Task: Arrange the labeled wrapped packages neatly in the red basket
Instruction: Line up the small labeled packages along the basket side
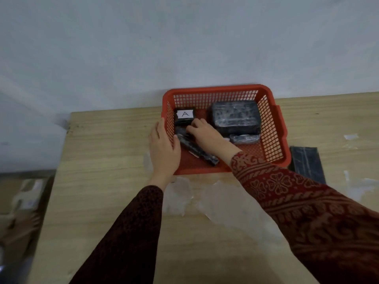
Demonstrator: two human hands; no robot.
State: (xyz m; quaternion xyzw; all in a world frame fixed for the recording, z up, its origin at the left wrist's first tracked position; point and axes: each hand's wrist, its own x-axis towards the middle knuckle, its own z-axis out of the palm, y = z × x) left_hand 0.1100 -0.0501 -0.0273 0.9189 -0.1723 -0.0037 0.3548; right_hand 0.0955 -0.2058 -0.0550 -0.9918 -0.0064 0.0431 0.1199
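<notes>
The red basket (pixel 274 128) stands at the table's far edge against the wall. Inside it, a small black package with a white "A" label (pixel 184 115) sits at the back left. A large black wrapped package (pixel 235 117) fills the back right, with a small flat one (pixel 245 138) in front of it. A long thin black package (pixel 196 149) lies slantwise at the front left. My left hand (pixel 164 148) rests on the basket's left wall, thumb over the rim. My right hand (pixel 207 134) is inside, fingers down on the long package's upper end.
A dark flat wrapped package (pixel 307 163) lies on the wooden table (pixel 102 160) just right of the basket. Clear plastic film (pixel 205 197) lies crumpled in front of the basket. Cardboard boxes (pixel 22 201) sit on the floor to the left of the table.
</notes>
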